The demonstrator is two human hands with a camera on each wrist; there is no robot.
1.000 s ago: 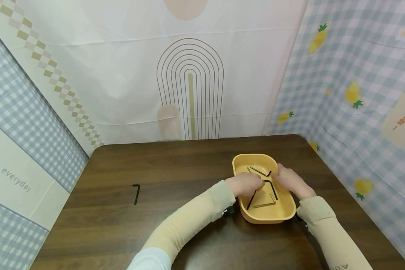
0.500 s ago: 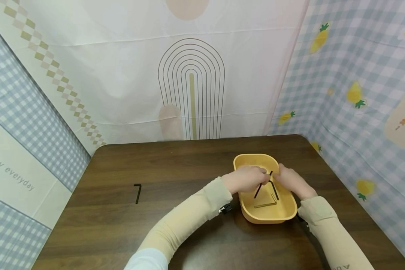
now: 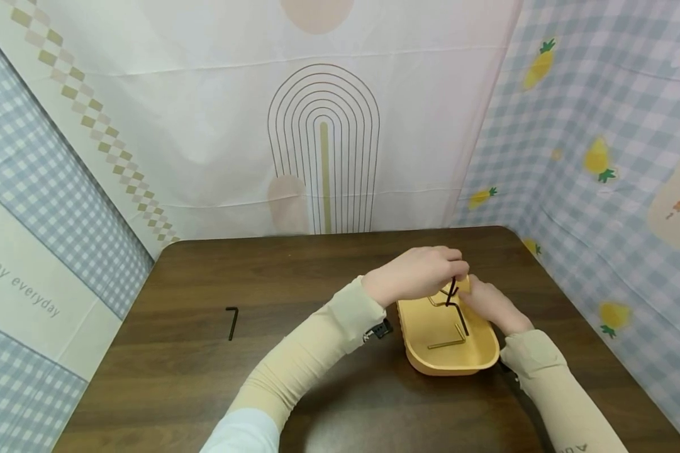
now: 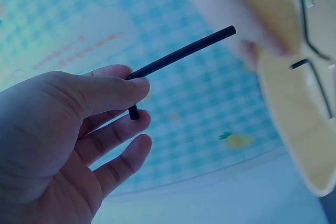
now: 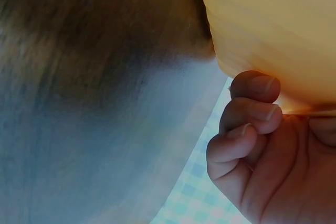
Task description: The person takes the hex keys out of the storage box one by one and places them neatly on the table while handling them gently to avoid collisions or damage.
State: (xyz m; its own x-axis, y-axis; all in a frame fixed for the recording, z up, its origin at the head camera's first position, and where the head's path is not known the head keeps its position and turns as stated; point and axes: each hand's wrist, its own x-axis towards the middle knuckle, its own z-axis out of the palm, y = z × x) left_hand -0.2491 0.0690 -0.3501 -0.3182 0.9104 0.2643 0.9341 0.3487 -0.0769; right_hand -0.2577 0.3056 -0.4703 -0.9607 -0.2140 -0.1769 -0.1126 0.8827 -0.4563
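My left hand [image 3: 421, 274] is raised over the far part of a yellow plastic basket [image 3: 410, 340]. Between thumb and forefinger it pinches a black hex key [image 4: 184, 53] near its bend, the long arm pointing away from the palm. In the right wrist view, my right hand [image 5: 262, 156] grips the basket's side wall with curled fingers. Inside the basket lie a brass-coloured hex key [image 3: 447, 344] and a black hex key [image 3: 462, 319]. More keys lie at the far end, partly hidden by the left hand.
One more black hex key [image 3: 233, 324] lies alone on the left of the dark wooden table [image 3: 204, 390]. Patterned cloths [image 3: 215, 126] hang behind and at both sides of the table.
My left hand has risen from inside the basket toward its far end, lifting the black hex key with it. The right hand stays on the basket's side.
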